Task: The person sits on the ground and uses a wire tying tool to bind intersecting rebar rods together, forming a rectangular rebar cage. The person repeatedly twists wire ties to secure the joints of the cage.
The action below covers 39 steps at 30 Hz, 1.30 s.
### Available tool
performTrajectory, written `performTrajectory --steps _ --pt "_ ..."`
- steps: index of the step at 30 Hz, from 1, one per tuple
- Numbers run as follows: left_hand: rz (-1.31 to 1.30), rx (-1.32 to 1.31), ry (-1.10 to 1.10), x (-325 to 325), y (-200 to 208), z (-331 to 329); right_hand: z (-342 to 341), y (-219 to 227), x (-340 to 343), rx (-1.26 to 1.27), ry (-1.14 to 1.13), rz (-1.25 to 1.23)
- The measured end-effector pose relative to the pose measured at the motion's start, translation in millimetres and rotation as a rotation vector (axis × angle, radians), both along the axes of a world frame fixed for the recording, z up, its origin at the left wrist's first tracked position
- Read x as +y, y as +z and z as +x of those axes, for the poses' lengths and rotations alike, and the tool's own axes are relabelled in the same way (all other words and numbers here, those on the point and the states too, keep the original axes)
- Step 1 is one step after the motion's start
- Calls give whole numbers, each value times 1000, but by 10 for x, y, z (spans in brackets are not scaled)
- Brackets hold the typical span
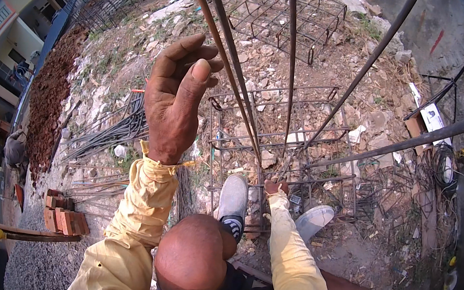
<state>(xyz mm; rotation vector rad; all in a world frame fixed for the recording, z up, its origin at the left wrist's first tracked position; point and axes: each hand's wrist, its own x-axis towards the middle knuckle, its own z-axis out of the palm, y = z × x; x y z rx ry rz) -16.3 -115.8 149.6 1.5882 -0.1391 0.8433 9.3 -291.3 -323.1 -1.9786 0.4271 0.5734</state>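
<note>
My left hand (176, 98) is raised beside the tall steel rebar rods (227, 49). Its fingers are loosely bent, with the thumb apart and nothing seen in them; the fingertips come close to the nearest rod. Down at the feet of the rods, my right hand (276, 187) is closed among the bars of a rebar cage (298, 136) lying on the rubble. What those fingers hold is too small to make out. My shoes stand to either side of that hand, the left one (234, 196) beside the cage.
Another rebar cage (288, 19) lies farther off. Black rods (115, 128) are bundled at the left, with red bricks (65, 216) nearer me. A thick bar (417, 138) slants toward the right wall. Broken stones cover the ground. A person (15, 150) is at the far left.
</note>
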Motion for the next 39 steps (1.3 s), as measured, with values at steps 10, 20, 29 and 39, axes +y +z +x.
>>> performTrajectory --steps 10,20,29,39 --pt "-52 -82 33 -384 444 245 -68 -27 205 -118 -22 67" --pt "-147 -95 -295 -162 267 277 -41 -439 90 -56 -87 373" --pt "-36 10 88 93 137 307 -240 621 -363 -72 -142 386" --pt "-313 -65 -7 22 205 435 -661 142 -579 -457 102 -174"
